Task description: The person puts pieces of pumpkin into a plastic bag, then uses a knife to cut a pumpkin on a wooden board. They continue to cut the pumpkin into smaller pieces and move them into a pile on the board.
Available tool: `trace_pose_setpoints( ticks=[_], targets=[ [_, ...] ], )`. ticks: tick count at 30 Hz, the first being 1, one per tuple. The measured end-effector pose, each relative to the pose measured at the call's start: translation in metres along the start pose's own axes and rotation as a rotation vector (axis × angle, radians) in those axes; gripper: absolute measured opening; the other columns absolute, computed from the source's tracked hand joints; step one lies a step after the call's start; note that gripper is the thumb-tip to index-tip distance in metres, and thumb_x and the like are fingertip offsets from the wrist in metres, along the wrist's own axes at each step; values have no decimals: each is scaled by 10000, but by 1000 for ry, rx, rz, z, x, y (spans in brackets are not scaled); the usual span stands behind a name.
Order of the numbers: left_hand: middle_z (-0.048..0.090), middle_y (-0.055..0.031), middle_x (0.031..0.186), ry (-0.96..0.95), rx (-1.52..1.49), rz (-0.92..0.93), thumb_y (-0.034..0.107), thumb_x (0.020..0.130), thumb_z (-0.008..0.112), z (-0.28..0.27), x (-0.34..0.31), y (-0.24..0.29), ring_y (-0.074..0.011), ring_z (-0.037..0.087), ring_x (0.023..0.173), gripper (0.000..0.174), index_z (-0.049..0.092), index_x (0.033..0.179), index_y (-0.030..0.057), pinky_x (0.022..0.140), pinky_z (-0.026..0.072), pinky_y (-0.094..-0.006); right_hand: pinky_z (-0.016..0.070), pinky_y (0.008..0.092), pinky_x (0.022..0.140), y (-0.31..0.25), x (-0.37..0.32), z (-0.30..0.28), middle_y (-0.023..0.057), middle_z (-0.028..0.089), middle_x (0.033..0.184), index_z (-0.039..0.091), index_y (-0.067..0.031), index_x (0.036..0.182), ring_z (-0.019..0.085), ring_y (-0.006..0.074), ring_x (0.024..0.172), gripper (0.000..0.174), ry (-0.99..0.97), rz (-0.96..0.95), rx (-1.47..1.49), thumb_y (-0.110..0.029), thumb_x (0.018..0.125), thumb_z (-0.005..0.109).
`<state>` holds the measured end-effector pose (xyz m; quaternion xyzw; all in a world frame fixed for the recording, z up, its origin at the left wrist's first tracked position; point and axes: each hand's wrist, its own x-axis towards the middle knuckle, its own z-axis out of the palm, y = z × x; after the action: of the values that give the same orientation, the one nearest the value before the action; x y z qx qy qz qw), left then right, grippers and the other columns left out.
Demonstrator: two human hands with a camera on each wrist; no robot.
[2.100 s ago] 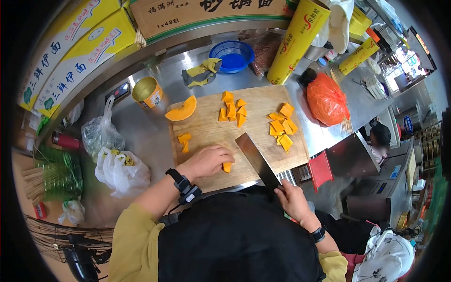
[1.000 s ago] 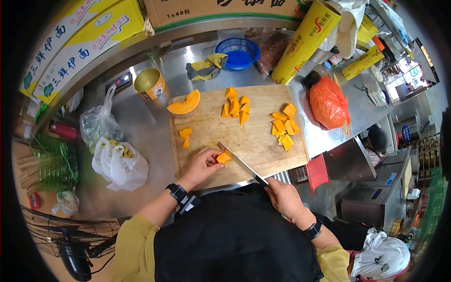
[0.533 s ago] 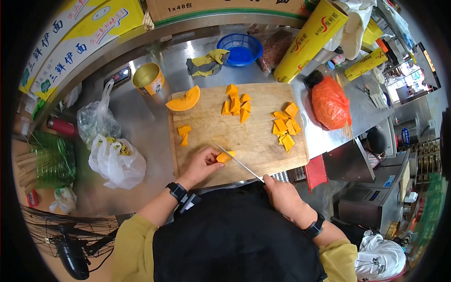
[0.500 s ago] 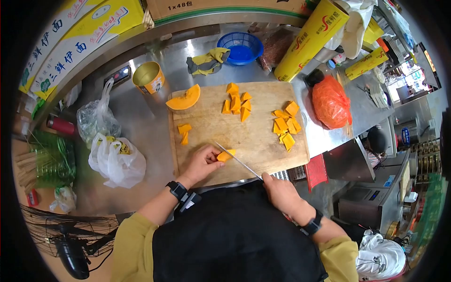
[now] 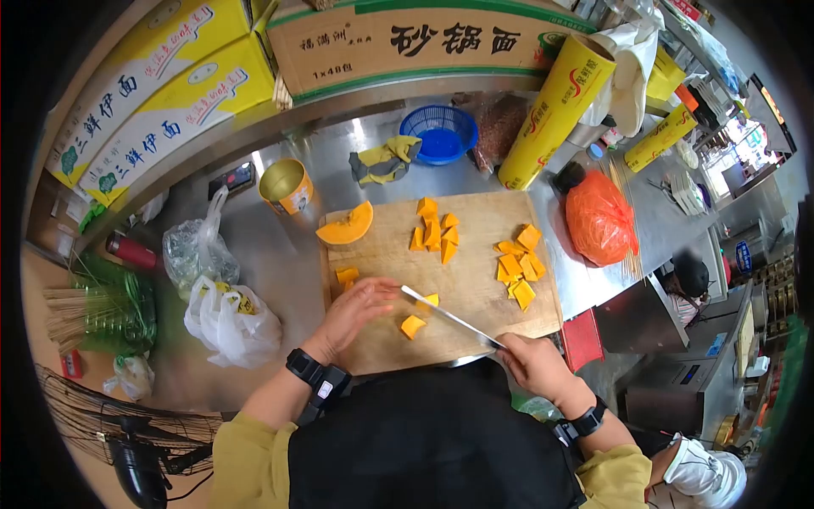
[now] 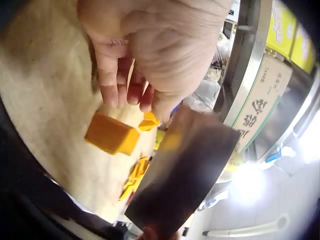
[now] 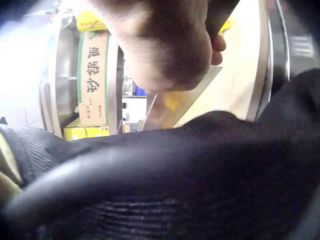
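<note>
My right hand (image 5: 536,365) grips a cleaver (image 5: 454,319) by its handle; the blade is edge-on to the head view, over the wooden cutting board (image 5: 373,352). On the board, a cut pumpkin chunk (image 5: 412,327) lies on the near side of the blade, and another bit of pumpkin (image 5: 432,299) shows just beyond it. My left hand (image 5: 356,312) is off the chunk, fingers extended near the blade's tip, holding nothing. In the left wrist view the pumpkin chunk (image 6: 111,134) lies below the fingertips, beside the broad cleaver blade (image 6: 185,165).
A pumpkin wedge (image 5: 346,225) and several cut pieces (image 5: 436,229) lie farther back, with another pile (image 5: 521,266) at right. Around the board stand a yellow can (image 5: 287,187), a blue basket (image 5: 437,136), a yellow roll (image 5: 557,110) and a red bag (image 5: 600,219).
The cleaver has come down to the pumpkin piece, which is now in separate parts. My left hand, which pinched the piece, has let go and moved back to the left with its fingers extended.
</note>
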<state>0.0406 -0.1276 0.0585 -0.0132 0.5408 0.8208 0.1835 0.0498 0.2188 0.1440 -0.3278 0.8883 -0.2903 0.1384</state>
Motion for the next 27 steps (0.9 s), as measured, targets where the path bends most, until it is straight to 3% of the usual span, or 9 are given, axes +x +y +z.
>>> trace_pose_setpoints(
  ticks=[2, 4, 6, 11, 12, 15, 18, 24, 27],
  targets=[
    [511, -139, 1401, -175, -374, -105, 462, 1040, 391, 13, 7, 13, -250, 503, 1273, 563, 455, 1394, 28, 1105, 374, -419, 478, 347, 543, 10, 2, 2, 101, 611, 689, 549, -49, 991, 626, 282, 621, 103, 1, -37, 268, -124, 951, 608],
    [476, -154, 1453, -426, -663, -194, 570, 1012, 356, 28, 17, 19, -293, 477, 1310, 701, 388, 1447, 21, 1127, 333, -464, 450, 299, 512, 7, 7, 3, 49, 579, 651, 567, -46, 1067, 577, 185, 552, 149, -119, 204, 611, -150, 969, 608],
    [503, -144, 1423, -375, -692, -201, 587, 1011, 337, 40, 26, 20, -284, 488, 1291, 694, 410, 1436, 44, 1106, 351, -454, 395, 223, 467, 11, 11, 9, -35, 509, 617, 563, -47, 1217, 472, 44, 498, 272, -173, 335, 944, -190, 990, 607],
    [582, -102, 1278, -543, -833, -66, 411, 1014, 508, 7, 66, -43, -243, 520, 1232, 445, 515, 1310, 78, 1029, 416, -395, 387, 221, 459, 36, 16, 11, -44, 489, 604, 533, -55, 1227, 470, 62, 483, 285, -123, 450, 1006, -192, 989, 608],
    [600, -65, 1221, -549, -840, -77, 256, 999, 580, 9, 69, -36, -216, 536, 1219, 306, 543, 1254, 91, 1037, 424, -381, 388, 220, 458, 39, 16, 12, -47, 482, 601, 527, -56, 1229, 469, 63, 482, 289, -123, 463, 1013, -195, 988, 608],
    [610, -56, 1213, -122, -453, -159, 197, 1002, 572, 54, 64, 14, -206, 549, 1202, 282, 543, 1264, 97, 1056, 422, -397, 422, 228, 479, 40, 19, 10, -22, 533, 732, 527, -38, 1158, 500, 78, 502, 235, -195, 564, 1167, -160, 978, 616],
    [591, -47, 1245, -183, -443, -239, 161, 1008, 556, 55, 77, 19, -183, 534, 1229, 272, 523, 1259, 64, 1072, 425, -385, 425, 230, 479, 39, 25, 16, -16, 537, 746, 526, -39, 1166, 501, 81, 503, 253, -192, 542, 1282, -164, 970, 627],
    [573, -51, 1276, 72, -234, -160, 172, 998, 570, 9, 121, -12, -183, 568, 1162, 281, 534, 1259, 75, 1032, 433, -370, 447, 250, 450, 53, 24, 22, -1, 559, 774, 493, -43, 1235, 497, 92, 473, 287, 17, 578, 1320, -120, 979, 595],
    [573, -78, 1231, 324, 410, -3, 144, 998, 537, 16, 144, 22, -192, 575, 1073, 322, 507, 1300, 36, 990, 443, -330, 444, 245, 447, 62, 16, 22, 13, 568, 786, 440, -31, 1330, 489, 88, 478, 360, 179, 661, 1298, -93, 994, 554]
  ],
)
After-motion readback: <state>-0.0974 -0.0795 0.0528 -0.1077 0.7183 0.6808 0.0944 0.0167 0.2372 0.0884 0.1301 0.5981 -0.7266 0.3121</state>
